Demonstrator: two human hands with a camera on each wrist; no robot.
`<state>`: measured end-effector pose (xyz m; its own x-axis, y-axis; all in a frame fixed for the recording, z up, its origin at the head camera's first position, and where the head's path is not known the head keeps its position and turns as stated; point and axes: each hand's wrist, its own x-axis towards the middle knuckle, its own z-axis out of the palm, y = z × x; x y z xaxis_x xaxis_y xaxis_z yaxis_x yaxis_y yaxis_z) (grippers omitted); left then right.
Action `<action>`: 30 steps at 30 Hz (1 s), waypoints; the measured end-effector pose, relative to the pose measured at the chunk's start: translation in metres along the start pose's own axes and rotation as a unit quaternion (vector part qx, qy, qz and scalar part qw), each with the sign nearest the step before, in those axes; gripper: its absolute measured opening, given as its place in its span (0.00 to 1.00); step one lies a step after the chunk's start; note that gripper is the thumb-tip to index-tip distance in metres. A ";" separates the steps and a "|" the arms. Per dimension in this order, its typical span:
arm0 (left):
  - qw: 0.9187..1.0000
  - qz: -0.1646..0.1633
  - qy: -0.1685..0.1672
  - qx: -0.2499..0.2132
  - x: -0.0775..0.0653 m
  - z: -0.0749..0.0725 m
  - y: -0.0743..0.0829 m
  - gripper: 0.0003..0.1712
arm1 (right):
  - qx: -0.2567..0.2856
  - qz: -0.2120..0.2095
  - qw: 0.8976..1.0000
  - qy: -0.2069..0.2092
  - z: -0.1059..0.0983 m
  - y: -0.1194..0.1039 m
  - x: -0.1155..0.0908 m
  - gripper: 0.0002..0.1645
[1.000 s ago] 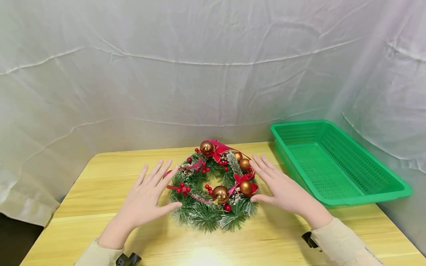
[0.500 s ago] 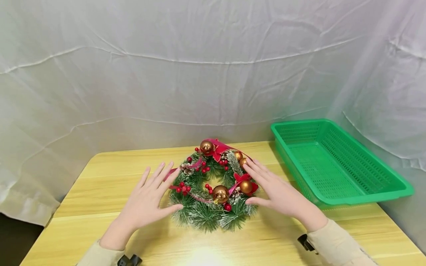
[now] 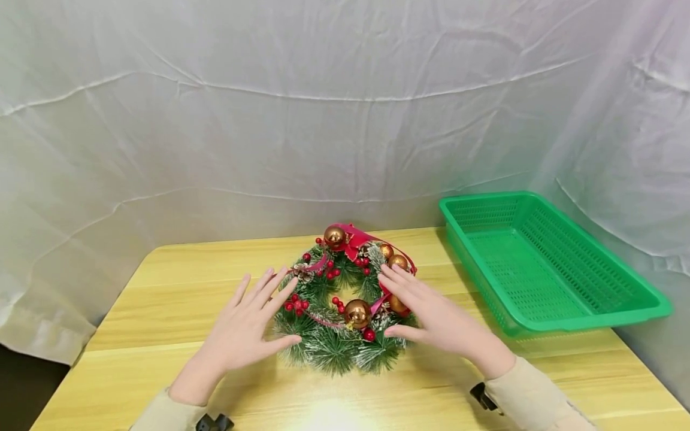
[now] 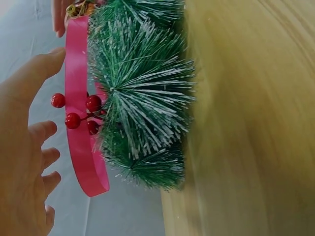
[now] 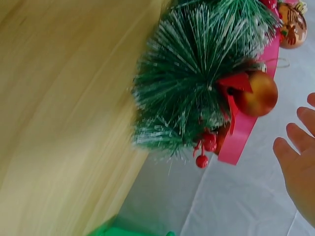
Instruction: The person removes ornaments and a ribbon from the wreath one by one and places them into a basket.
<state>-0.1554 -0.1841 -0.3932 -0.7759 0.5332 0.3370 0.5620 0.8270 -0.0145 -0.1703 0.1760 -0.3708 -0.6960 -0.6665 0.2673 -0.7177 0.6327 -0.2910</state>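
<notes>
**Hands edging in on wreath, nothing gripped yet**

Left side: the left hand (image 3: 239, 335) is hovering at the wreath's left edge, fingers spread, grip released, sitting slightly further in than half a second ago. In its wrist view the thumb is pointing at the pink ribbon (image 4: 76, 64); I'm not managing to tell whether they're touching.

Middle: the wreath (image 3: 334, 350) is lying on the table (image 3: 172, 299) between the hands, same spot as before. Red berries (image 3: 296, 305) are showing on its left, a shiny copper bauble (image 3: 357, 313) toward the near side.

Right side: the right hand (image 3: 436, 317) is making the bigger shift, coming inward and now partly covering a gold bauble (image 3: 397, 306) in the head view. Its fingers are staying spread, also released; the right wrist view is showing them apart from the wreath.

Far right: the green basket (image 3: 539, 275) is sitting put.

For the work, I'm judging that the hands are bracketing the wreath, with handling not yet starting.
</notes>
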 end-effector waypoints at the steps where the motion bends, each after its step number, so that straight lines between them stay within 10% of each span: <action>1: 1.000 0.002 0.001 -0.002 0.000 0.001 0.000 0.55 | 0.000 -0.006 1.000 0.002 0.001 -0.001 0.001 0.54; 30: 1.000 0.012 0.001 -0.003 0.001 0.019 0.002 0.53 | -0.034 -0.119 0.992 0.017 0.030 -0.020 0.021 0.44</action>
<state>-0.1604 -0.1791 -0.4107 -0.7622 0.5524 0.3376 0.5816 0.8133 -0.0175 -0.1703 0.1377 -0.3866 -0.5057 -0.7875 0.3524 -0.8613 0.4846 -0.1529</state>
